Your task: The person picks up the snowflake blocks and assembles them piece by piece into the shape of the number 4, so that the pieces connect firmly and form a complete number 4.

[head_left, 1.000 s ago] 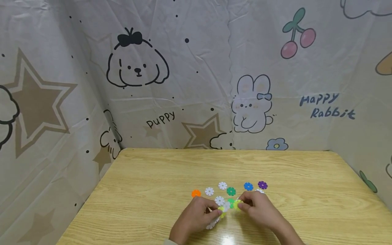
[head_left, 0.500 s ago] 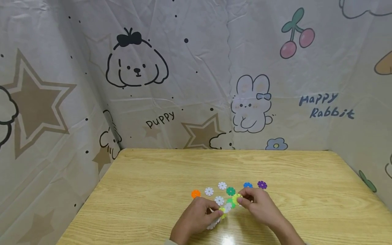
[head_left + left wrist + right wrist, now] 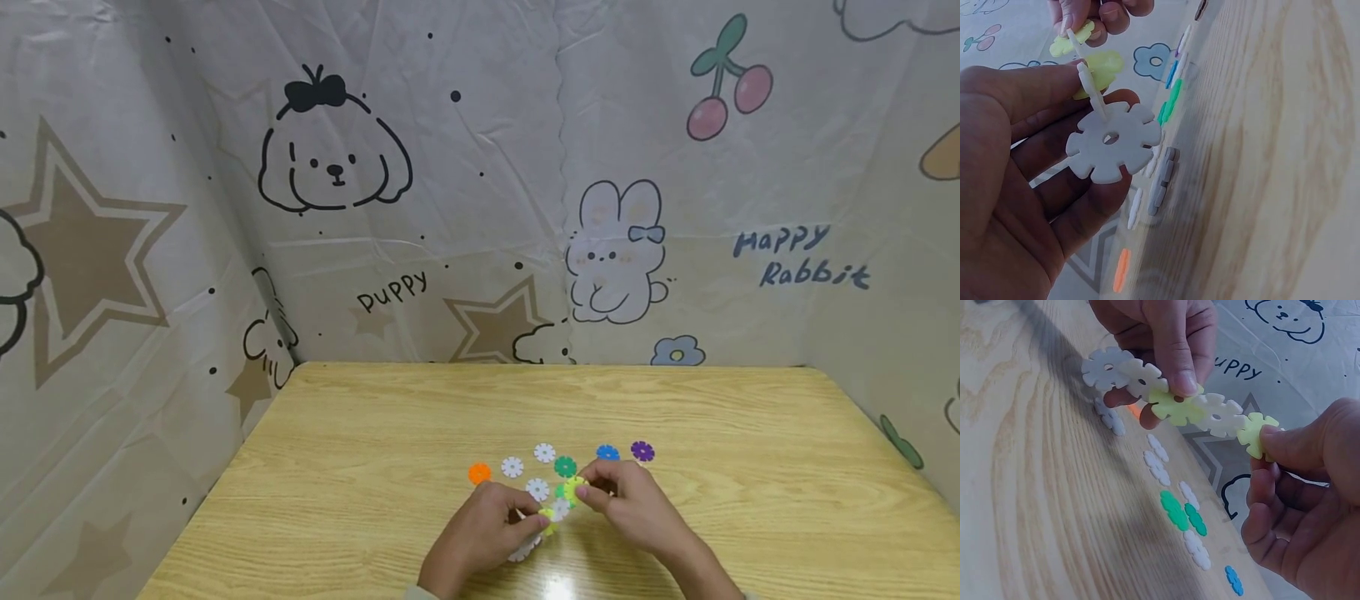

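Slotted plastic snowflake discs are joined in a chain, alternating white and yellow toward one end. My left hand pinches a yellow disc in the chain's middle between thumb and fingers. Two white discs hang on its near side, the end one a white disc facing the left wrist camera. Between the hands a white disc links to another yellow disc. That end yellow disc is pinched by the thumb and fingertips of my right hand. The chain is held above the table.
On the wooden table lie loose discs: an orange disc, several white ones, a dark green disc, a light green disc, a blue disc and a purple disc. A patterned cloth hangs behind.
My right hand has risen slightly and shifted a little left with the end yellow disc, and now partly covers the blue disc. My left hand has stayed nearly still, gripping the chain.
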Available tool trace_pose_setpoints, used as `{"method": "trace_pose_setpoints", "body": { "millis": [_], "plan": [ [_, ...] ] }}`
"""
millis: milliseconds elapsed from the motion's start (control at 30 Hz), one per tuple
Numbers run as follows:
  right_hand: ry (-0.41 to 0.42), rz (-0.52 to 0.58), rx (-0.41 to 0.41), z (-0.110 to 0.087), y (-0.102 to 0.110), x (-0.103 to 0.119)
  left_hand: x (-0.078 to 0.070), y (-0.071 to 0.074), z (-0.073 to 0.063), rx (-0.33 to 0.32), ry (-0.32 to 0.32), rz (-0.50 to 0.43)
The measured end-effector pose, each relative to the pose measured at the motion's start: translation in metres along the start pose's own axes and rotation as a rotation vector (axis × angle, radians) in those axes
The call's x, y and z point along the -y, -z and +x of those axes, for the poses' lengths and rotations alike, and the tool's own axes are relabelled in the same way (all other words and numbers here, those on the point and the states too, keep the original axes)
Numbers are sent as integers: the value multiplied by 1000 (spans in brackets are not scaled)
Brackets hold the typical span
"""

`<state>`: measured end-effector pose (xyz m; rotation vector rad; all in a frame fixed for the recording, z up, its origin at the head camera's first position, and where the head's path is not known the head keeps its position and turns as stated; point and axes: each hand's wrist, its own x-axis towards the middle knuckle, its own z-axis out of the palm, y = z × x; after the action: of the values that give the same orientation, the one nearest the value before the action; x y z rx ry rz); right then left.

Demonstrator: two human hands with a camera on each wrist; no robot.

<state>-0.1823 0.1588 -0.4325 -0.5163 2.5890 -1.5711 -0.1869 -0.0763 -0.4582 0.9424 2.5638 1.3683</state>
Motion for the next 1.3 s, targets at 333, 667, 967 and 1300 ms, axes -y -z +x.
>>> {"method": "trace_pose_setpoints", "body": {
  "millis": [333,667,967,1300],
  "plan": [
    [-24,40,-35,-1,-5,2,1,-2,-1,-42,-24,-34],
    [-51,82,-97,-2,-12,4,2,-4,-2,-112,-64,-73],
    [-48,89,-108,-2,-13,6,1,-7,0,-174,-104,-48],
    [-56,95,-125,-2,-14,5,-2,-9,1,-215,-99,-17]
  ]
}}
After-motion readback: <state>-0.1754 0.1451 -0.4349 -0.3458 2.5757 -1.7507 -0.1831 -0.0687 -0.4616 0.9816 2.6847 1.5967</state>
